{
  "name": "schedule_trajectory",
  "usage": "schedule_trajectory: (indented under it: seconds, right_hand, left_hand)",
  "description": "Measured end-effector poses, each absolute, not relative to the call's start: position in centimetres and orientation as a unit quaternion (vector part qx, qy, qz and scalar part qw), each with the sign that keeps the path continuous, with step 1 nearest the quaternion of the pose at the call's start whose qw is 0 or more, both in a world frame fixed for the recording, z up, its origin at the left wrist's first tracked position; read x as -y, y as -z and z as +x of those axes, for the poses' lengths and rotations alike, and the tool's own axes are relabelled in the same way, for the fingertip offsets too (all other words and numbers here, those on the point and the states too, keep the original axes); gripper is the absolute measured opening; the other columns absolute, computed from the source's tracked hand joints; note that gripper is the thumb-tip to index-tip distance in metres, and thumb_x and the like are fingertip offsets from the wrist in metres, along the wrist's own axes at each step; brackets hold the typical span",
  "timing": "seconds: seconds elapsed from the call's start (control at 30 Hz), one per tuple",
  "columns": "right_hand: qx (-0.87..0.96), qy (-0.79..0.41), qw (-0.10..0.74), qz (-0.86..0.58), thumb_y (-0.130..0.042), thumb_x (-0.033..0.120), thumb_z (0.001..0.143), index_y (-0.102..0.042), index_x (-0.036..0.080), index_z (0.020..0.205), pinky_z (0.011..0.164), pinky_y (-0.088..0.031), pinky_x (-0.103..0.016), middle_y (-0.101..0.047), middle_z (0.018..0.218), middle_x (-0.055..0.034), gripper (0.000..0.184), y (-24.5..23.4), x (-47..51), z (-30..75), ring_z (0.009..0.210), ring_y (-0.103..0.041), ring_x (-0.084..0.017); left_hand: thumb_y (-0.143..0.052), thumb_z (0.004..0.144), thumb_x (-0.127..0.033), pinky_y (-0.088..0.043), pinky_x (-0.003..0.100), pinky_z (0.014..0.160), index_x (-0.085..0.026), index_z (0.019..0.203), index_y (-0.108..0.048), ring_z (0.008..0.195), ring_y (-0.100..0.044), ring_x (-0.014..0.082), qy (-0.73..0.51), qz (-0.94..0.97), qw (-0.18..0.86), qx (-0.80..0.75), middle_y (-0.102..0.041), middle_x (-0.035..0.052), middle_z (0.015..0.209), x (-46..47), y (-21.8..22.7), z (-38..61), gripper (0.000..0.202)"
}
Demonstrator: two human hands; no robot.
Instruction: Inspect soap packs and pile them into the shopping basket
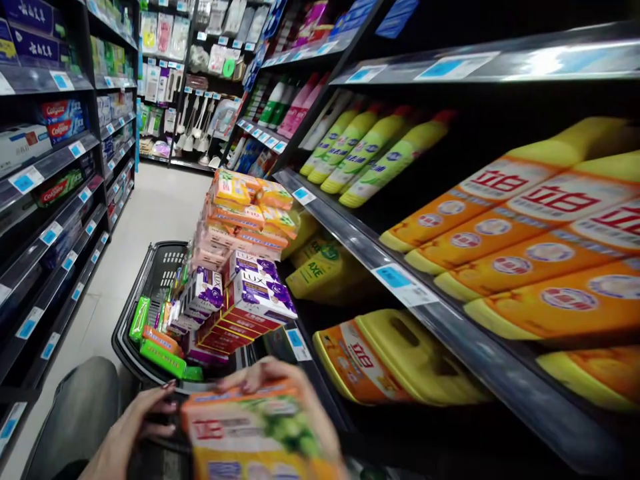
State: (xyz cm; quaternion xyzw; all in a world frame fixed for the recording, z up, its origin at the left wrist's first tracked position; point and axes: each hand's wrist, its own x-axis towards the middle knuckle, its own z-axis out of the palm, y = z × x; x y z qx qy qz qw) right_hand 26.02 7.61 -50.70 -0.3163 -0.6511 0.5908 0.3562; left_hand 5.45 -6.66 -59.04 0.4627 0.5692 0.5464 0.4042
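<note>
- Black metal shelving with yellow and orange bottles (450, 339) fills the right half of the frame.
- A black plastic basket (120, 333), left of centre, has soap boxes in it, and a tall stack of purple-and-white LUX boxes (265, 300) rises at its right.
- The orange, yellow and green printed rectangular pack (250, 437) is at the bottom centre.
- The right hand (287, 373) grips that pack, fingers bent over its top edge.
- The left hand (143, 420), lower left, has loosely curled, parted fingers just beside the pack; I cannot tell whether they touch.
</note>
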Motion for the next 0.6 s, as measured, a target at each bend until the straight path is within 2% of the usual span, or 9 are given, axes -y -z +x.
schedule_trajectory:
  seconds: [0.07, 0.13, 0.17, 0.23, 0.37, 0.5, 0.6]
  right_hand:
    - [0.580, -0.668, 0.386, -0.261, -0.052, 0.074, 0.072, -0.041, 0.037, 0.105, 0.075, -0.053, -0.046, -0.061, 0.093, -0.0039, 0.051, 53.4, -4.1, 24.1, 0.091, -0.068, -0.029]
    - [0.542, -0.694, 0.413, -0.232, -0.062, 0.073, 0.065, -0.035, 0.042, 0.109, 0.079, -0.053, -0.046, -0.058, 0.102, -0.0024, 0.060, 54.4, -2.0, 23.2, 0.097, -0.066, -0.029]
    - [0.537, -0.696, 0.421, -0.225, -0.067, 0.071, 0.061, -0.033, 0.045, 0.110, 0.081, -0.053, -0.046, -0.056, 0.106, -0.0015, 0.065, 54.4, -1.3, 23.1, 0.101, -0.065, -0.030]
    - [0.535, -0.697, 0.425, -0.217, -0.076, 0.065, 0.054, -0.033, 0.047, 0.113, 0.087, -0.051, -0.047, -0.055, 0.112, -0.0006, 0.075, 54.1, -0.7, 23.5, 0.106, -0.063, -0.031]
    - [0.539, -0.711, 0.393, -0.222, -0.083, 0.060, 0.045, -0.044, 0.036, 0.113, 0.096, -0.047, -0.044, -0.058, 0.117, -0.0055, 0.082, 53.9, -0.8, 24.6, 0.108, -0.062, -0.031]
    - [0.497, -0.738, 0.365, -0.274, -0.080, 0.066, 0.044, -0.039, 0.029, 0.123, 0.091, -0.049, -0.042, -0.061, 0.115, -0.0099, 0.096, 55.2, -0.7, 24.7, 0.104, -0.063, -0.031]
    - [0.461, -0.739, 0.364, -0.330, -0.072, 0.071, 0.053, -0.041, 0.024, 0.126, 0.092, -0.047, -0.039, -0.063, 0.108, -0.0092, 0.091, 56.2, -0.2, 24.8, 0.102, -0.063, -0.029]
  left_hand:
    - [-0.071, 0.067, -0.055, -0.054, 0.043, 0.088, -0.022, 0.123, -0.053, 0.113, -0.059, 0.0341, -0.577, 0.427, 0.471, -0.512, -0.057, 0.0169, 0.127, 6.8, 57.9, 6.8, 0.067]
    - [-0.086, 0.050, -0.045, -0.053, 0.043, 0.092, -0.022, 0.124, -0.051, 0.114, -0.058, 0.0360, -0.591, 0.400, 0.508, -0.482, -0.057, 0.0164, 0.127, 7.5, 57.6, 7.0, 0.085]
    - [-0.088, 0.047, -0.040, -0.053, 0.043, 0.093, -0.022, 0.125, -0.051, 0.112, -0.059, 0.0359, -0.586, 0.402, 0.507, -0.488, -0.057, 0.0156, 0.126, 8.0, 57.6, 6.8, 0.088]
    - [-0.087, 0.052, -0.034, -0.053, 0.042, 0.093, -0.023, 0.126, -0.050, 0.112, -0.059, 0.0346, -0.572, 0.435, 0.472, -0.510, -0.057, 0.0144, 0.126, 8.7, 57.3, 6.3, 0.084]
    - [-0.085, 0.054, -0.035, -0.050, 0.040, 0.095, -0.026, 0.123, -0.050, 0.114, -0.058, 0.0327, -0.568, 0.512, 0.400, -0.506, -0.057, 0.0120, 0.127, 8.6, 55.2, 6.0, 0.077]
    - [-0.080, 0.056, -0.048, -0.054, 0.033, 0.082, -0.018, 0.109, -0.054, 0.098, -0.065, 0.0286, -0.540, 0.440, 0.475, -0.537, -0.067, 0.0113, 0.108, 7.0, 53.2, 6.4, 0.066]
    - [-0.073, 0.061, -0.058, -0.053, 0.028, 0.072, -0.016, 0.094, -0.056, 0.086, -0.067, 0.0249, -0.508, 0.361, 0.546, -0.560, -0.071, 0.0090, 0.091, 6.1, 53.3, 6.5, 0.056]
